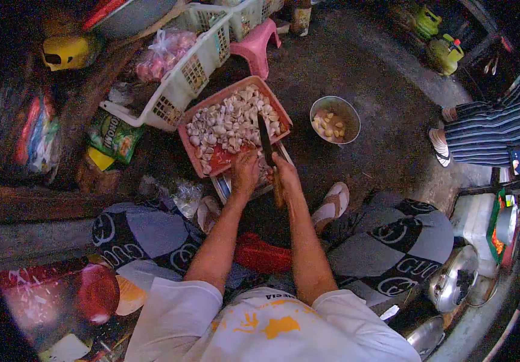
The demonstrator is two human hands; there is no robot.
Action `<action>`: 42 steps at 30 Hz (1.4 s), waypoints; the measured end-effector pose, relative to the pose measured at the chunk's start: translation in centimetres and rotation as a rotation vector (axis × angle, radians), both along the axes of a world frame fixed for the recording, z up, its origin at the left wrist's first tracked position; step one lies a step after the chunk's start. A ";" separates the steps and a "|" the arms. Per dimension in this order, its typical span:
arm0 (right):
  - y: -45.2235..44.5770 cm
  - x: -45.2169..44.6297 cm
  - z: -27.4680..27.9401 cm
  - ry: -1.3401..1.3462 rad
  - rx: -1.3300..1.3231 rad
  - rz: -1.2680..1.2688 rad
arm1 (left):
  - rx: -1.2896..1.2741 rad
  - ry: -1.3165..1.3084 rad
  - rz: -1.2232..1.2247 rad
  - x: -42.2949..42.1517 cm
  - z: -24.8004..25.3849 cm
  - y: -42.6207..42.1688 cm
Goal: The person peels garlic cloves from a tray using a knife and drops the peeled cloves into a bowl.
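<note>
White papery garlic (226, 123), long dark-bladed knife (265, 140)

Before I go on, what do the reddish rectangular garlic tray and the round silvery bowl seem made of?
Reddish rectangular tray: probably plastic, fairly dull, judging by its evenly coloured sides. Round silvery bowl: likely metal, fairly smooth; its thin rim catches light.

Arms (217, 238) extended, right grip (287, 175) clenched

You have a dark, dimly lit floor (386, 102) around you, paler between one and two o'clock. A pink plastic stool (256, 44) stands at your twelve; a brown wooden beam (30, 206) lies at your nine.
</note>
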State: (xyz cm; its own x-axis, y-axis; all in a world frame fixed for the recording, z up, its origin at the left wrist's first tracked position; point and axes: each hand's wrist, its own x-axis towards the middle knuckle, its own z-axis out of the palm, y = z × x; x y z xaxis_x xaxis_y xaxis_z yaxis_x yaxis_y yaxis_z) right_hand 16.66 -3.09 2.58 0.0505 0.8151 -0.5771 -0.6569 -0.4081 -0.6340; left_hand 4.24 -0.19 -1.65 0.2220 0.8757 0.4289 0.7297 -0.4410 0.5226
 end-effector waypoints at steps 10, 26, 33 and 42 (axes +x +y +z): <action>0.3 0.1 -6.9 -0.720 0.135 0.027 | -0.673 -1.485 0.258 -0.9 -2.4 1.0; 0.6 -1.1 -7.6 -0.520 0.314 0.177 | -0.929 -1.521 0.167 -1.1 -1.3 0.7; 0.4 -1.1 -5.9 -0.312 0.188 0.142 | -1.012 -1.583 0.047 -1.9 -2.8 1.3; 0.1 -0.7 -2.2 -0.062 0.043 0.129 | -1.041 -1.618 0.003 -1.6 -1.0 1.0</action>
